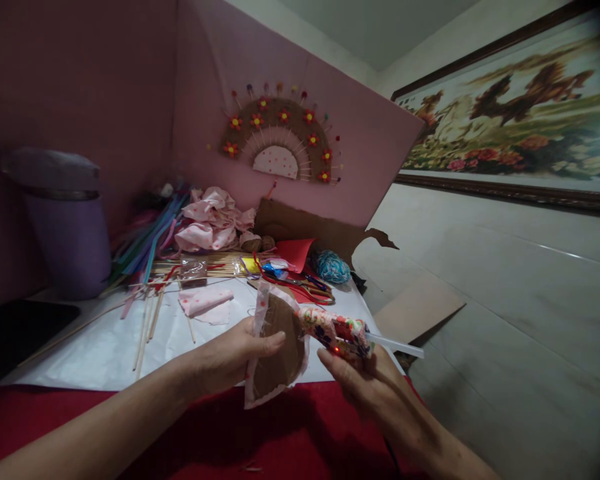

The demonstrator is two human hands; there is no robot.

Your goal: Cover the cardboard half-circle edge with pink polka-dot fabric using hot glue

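Note:
My left hand grips a half-round piece of brown cardboard edged with pink fabric, its thumb lying on the cardboard face. Held up above the red cloth, the piece stands nearly upright. My right hand is wrapped round a hot glue gun with a flowered cover and a small lit red light. A clear glue stick juts from the gun's rear. The gun's front end is at the cardboard's upper right edge; whether it touches cannot be made out.
White paper covers the table behind a red cloth. On it lie thin sticks, folded pink fabric, scissors and blue yarn. A purple bin stands left; a cardboard fan hangs on the pink panel.

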